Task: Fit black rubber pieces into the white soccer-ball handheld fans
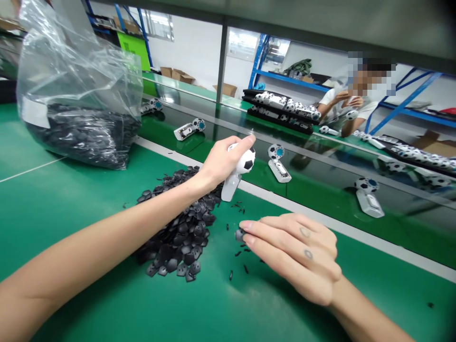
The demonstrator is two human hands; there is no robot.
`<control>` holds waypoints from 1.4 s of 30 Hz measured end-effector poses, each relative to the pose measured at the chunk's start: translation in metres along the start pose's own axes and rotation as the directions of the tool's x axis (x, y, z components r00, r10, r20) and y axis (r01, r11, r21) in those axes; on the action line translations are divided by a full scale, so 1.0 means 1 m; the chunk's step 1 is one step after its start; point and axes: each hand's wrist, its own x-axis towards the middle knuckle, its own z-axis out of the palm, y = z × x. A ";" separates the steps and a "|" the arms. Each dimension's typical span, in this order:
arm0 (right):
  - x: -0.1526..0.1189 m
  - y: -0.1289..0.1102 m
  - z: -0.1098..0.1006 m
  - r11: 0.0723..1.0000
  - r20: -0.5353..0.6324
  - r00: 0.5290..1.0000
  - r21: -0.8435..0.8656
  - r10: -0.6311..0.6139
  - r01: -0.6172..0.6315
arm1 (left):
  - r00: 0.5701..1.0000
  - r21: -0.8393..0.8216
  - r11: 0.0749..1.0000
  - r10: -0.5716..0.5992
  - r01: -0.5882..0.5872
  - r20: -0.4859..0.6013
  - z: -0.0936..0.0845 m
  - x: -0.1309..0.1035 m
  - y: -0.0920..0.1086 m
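My left hand (223,161) is closed around the ball-shaped head of a white handheld device with a soccer-ball pattern (245,164); its white handle (231,187) points down toward the table. Between the thumb and fingers of my right hand (299,251) is a small black plastic piece (240,234), held just above the green tabletop. A heap of black pentagon-shaped pieces (185,232) spreads under and beside my left forearm. Several thin black bits (245,269) lie scattered near my right fingertips.
A clear plastic bag (89,128) of black pieces stands at left. Beyond the pale edge strip (320,213), similar devices lie on a dark conveyor, including one device (280,164) in the middle. Across it, a person (351,99) works beside stacked black trays (281,111).
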 end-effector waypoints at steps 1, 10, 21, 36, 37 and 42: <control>0.000 0.000 0.001 1.000 -0.016 1.000 0.005 0.007 -0.007 | 1.000 0.008 1.000 0.001 -0.001 0.002 0.000 0.000 0.000; 0.011 0.000 -0.017 0.991 0.062 0.998 0.131 -0.021 0.013 | 1.000 0.024 1.000 -0.016 0.016 0.017 -0.003 0.002 0.000; 0.003 0.000 -0.005 0.994 -0.020 0.996 -0.073 -0.083 0.081 | 1.000 0.038 0.999 0.001 -0.002 0.015 -0.005 0.002 -0.001; 0.020 0.019 0.001 0.779 -0.286 0.734 0.361 0.616 -0.513 | 0.924 0.270 0.953 -0.222 0.138 0.311 -0.034 0.010 0.023; 0.020 0.020 0.001 0.756 -0.275 0.716 0.380 0.642 -0.532 | 0.921 0.355 0.931 -0.208 0.083 0.330 -0.037 0.010 0.027; 0.021 0.023 0.002 0.704 -0.227 0.690 0.441 0.688 -0.557 | 0.796 0.559 0.797 -0.484 0.230 0.363 -0.049 0.007 0.044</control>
